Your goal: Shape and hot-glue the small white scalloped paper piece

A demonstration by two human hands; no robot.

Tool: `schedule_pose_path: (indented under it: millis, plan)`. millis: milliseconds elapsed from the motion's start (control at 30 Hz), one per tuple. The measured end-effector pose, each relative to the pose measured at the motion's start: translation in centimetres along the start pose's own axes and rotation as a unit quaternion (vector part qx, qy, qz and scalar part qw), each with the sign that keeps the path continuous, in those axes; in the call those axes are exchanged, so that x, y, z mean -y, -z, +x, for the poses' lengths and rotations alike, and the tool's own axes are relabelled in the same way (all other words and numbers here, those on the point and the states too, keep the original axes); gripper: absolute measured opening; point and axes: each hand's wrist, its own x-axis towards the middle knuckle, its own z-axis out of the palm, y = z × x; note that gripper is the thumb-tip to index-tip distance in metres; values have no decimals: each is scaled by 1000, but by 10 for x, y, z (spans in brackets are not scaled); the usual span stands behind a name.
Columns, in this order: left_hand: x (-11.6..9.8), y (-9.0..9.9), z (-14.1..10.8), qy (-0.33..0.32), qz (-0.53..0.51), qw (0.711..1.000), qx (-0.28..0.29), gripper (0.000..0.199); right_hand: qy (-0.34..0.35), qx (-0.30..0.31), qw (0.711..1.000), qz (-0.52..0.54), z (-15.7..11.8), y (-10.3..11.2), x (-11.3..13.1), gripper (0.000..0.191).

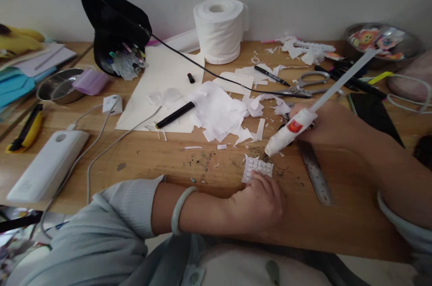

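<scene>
My left hand (258,200) rests on the table near its front edge, fingers curled. Its fingertips hold the lower edge of a small piece of white paper (254,167) with a drawn scale-like pattern. In my right hand (326,124) is a white hot glue gun (290,132), held just above that piece. A long translucent glue stick (344,81) sticks out of its back end. The nozzle points down and left, near the paper's upper right corner; I cannot tell whether it touches. My right fingers are partly hidden behind the gun. A steel ruler (315,176) lies below my right hand.
Paper scraps (219,110) lie beyond my hands, with a black marker (175,115), scissors (313,80) and a toilet roll (219,29). A metal bowl (416,50) stands back right. A power bank (49,167) with cables lies left. A black cable (189,59) crosses the view.
</scene>
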Motion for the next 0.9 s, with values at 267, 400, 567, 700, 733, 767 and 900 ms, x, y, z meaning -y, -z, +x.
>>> schedule_pose_path:
  millis: [267, 400, 567, 700, 733, 767, 900]
  plan:
    - [-2, 0, -2, -18, 14, 1000, 13, 24, -250, -111, 962, 16, 41, -2, -20, 50]
    - [-2, 0, -2, -26, 19, 999, 21, 26, -237, -124, 962, 49, 63, -11, -26, 48]
    - [-1, -1, -3, -23, 7, 1000, 15, 27, -208, -164, 964, 26, 58, -25, -40, 36]
    - [1, -1, -6, -26, -10, 999, 26, 26, -151, -254, 954, -57, 24, -18, -37, 21]
    - [1, -1, -7, -25, -14, 999, 23, 26, -158, -244, 954, -74, 13, -15, -32, 20]
    - [2, -1, -8, -25, -20, 999, 19, 26, -175, -195, 962, -83, 1, -12, -27, 24]
    - [6, 0, -13, -18, -57, 998, 26, 26, -317, 61, 946, -31, -40, -18, -10, 45]
